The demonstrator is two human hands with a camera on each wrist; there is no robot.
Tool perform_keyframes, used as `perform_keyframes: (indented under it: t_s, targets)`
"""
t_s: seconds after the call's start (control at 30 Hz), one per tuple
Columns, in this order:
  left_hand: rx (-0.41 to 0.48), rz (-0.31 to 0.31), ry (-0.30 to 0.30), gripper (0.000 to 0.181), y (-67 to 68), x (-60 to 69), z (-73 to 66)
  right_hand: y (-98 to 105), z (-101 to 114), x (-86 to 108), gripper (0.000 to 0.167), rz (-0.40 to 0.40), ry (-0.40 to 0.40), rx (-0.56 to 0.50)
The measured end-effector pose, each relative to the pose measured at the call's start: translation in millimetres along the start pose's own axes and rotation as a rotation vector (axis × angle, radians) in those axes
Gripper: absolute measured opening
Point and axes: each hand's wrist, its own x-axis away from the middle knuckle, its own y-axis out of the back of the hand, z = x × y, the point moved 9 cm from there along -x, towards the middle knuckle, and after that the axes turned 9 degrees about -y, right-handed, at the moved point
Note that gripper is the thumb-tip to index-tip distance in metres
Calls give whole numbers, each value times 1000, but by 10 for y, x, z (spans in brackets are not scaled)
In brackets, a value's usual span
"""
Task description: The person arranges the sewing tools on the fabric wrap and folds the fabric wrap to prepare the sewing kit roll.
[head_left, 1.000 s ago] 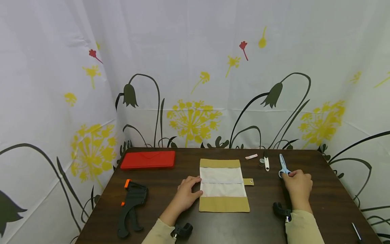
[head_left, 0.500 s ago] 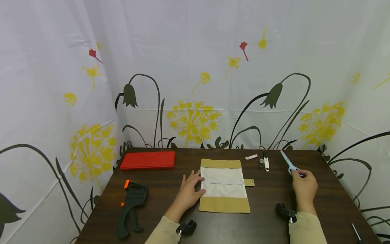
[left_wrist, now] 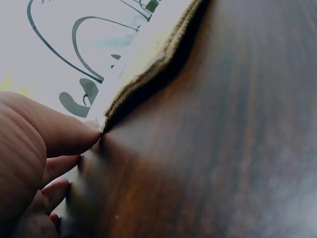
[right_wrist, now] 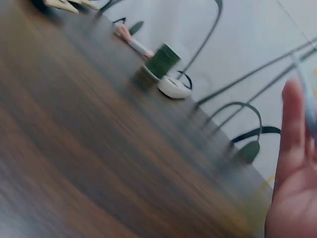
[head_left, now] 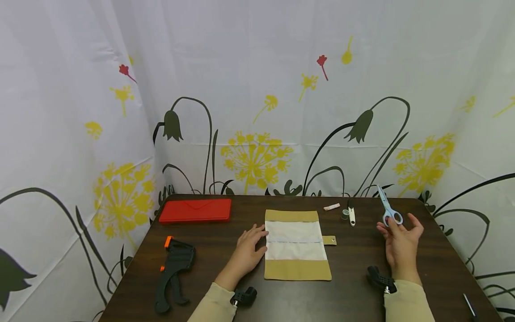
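Observation:
Light-blue scissors (head_left: 387, 208) are held by the handles in my right hand (head_left: 402, 246), palm turned up and blades pointing away. In the right wrist view the scissors (right_wrist: 308, 94) show only partly at the right edge, beside the fingers of my right hand (right_wrist: 294, 168). A tan and white cloth case (head_left: 297, 270) lies unfolded on the table, its snap tab on the right side. My left hand (head_left: 245, 252) rests at the case's left edge with its fingers extended. In the left wrist view, the thumb of my left hand (left_wrist: 29, 144) touches the corner of the case (left_wrist: 143, 74).
On the dark table (head_left: 281, 304) a red case (head_left: 195, 211) and a black-orange clamp (head_left: 177, 264) lie left. Behind the right side are a small pink-white item (head_left: 331, 207), a green thread spool (head_left: 345, 214) and a white-handled tool (head_left: 352, 217). A pen (head_left: 469, 305) lies front right.
My right hand has lifted the scissors from the table, moved slightly right and turned palm up. My left hand has stayed by the cloth case, with small shifts.

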Motion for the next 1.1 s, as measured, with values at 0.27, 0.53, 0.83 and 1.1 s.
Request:
perform_keyframes:
  t_s: [0.27, 0.53, 0.83, 1.1]
  targets:
    - [7, 12, -6, 46, 24, 8, 7, -574, -390, 168, 33, 406, -76, -43]
    - [7, 37, 18, 46, 8, 12, 14, -880, -836, 367, 42, 497, -163, 148]
    - [11, 42, 29, 46, -22, 6, 16, -1141, -1275, 602, 27, 594, -261, 220]
    - [12, 43, 28, 45, -5, 1, 30, -1232, -1399, 602, 28, 540, -287, 309]
